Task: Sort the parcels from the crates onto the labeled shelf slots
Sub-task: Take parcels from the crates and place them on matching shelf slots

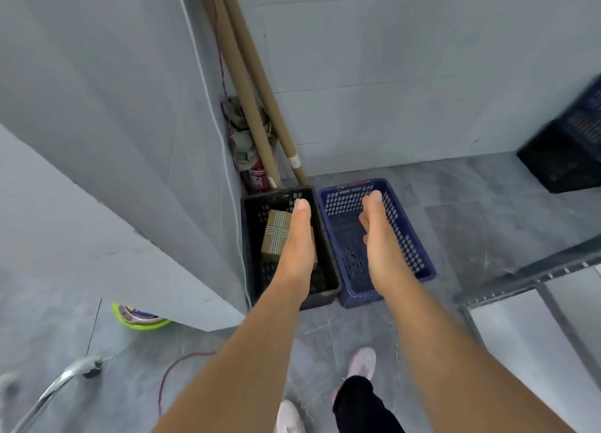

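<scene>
- Two crates are set side by side on the floor [487, 224]: black crate [249, 247] left, blue crate [411, 240] right.
- A parcel [275, 234], a brown box crossed by pale stripes, is seen in the black crate.
- The left hand [297, 237] is stretched above the parcel, the right hand [379, 237] above the blue crate, probably to reach in.
- Neither grip is closed; fingers are straight, nothing is held.

Light was cool, even and diffuse, with no hard shadows, only dimness inside the black crate [252, 244]. Faint sheen on the grey floor [487, 211]. My wide lens bowed the edges. Stacked crates [566, 153] far right were smeared, and the chrome tube [61, 379] lower left was blurred.
</scene>
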`<control>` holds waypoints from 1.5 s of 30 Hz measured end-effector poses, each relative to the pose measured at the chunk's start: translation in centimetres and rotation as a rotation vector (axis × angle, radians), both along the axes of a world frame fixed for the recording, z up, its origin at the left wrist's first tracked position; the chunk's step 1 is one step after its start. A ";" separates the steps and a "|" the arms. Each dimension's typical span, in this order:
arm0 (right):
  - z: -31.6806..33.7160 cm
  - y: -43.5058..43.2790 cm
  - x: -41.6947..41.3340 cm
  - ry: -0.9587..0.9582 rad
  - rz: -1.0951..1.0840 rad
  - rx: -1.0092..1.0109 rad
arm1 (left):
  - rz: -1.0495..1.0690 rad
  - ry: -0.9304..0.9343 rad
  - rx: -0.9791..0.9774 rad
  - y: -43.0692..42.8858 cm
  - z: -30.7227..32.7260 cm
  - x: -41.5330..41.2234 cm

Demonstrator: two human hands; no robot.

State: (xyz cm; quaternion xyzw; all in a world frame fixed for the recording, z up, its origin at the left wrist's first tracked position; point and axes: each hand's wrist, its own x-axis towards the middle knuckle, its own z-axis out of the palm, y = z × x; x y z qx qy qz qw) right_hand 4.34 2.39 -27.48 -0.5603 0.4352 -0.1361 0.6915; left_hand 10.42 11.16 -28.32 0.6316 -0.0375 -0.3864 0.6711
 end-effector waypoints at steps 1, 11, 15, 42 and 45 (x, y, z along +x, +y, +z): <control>-0.8 -0.6 0.9 0.016 0.006 0.001 | 0.013 0.004 0.010 -0.3 -1.1 1.0; -7.2 -9.7 10.6 0.070 0.128 0.127 | 0.128 0.106 0.135 -7.5 -7.2 9.6; -11.5 -13.2 14.5 0.083 0.147 0.197 | 0.147 0.173 0.217 -10.4 -12.8 13.1; -59.7 -15.6 25.9 0.490 0.205 0.290 | -0.127 0.258 0.426 -13.4 -58.3 24.2; -62.5 -15.9 26.1 0.538 0.181 0.264 | -0.148 0.260 0.428 -13.8 -60.5 24.7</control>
